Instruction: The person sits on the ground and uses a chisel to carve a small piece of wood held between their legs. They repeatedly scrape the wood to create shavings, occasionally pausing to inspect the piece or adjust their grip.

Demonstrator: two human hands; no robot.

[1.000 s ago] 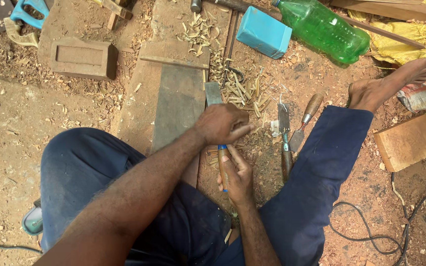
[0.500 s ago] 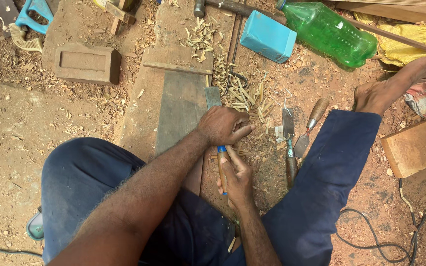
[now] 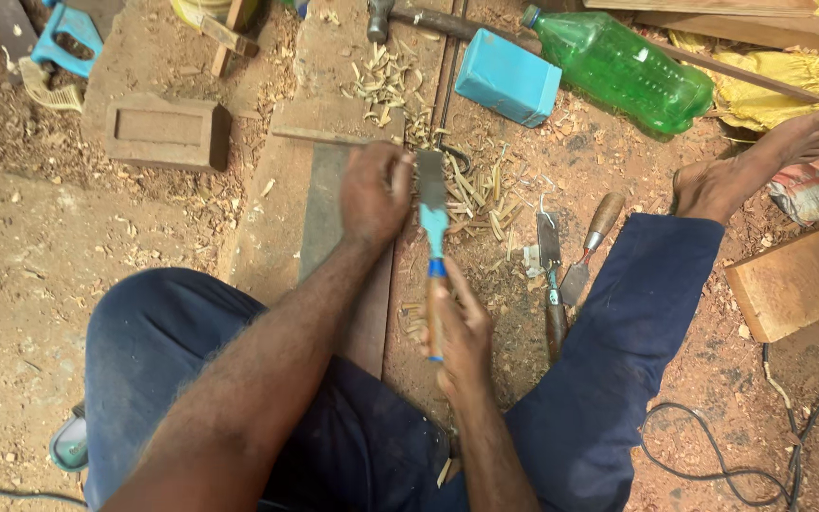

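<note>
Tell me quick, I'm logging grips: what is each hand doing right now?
Left hand: closed, pressing the chisel blade near its tip against the plank.
Right hand: closed around the chisel's handle.

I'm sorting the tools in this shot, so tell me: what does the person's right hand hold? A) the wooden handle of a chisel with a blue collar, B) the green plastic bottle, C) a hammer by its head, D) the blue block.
A: the right hand wraps the wooden handle of the chisel, whose blade lies beside the left hand on the plank.
</note>
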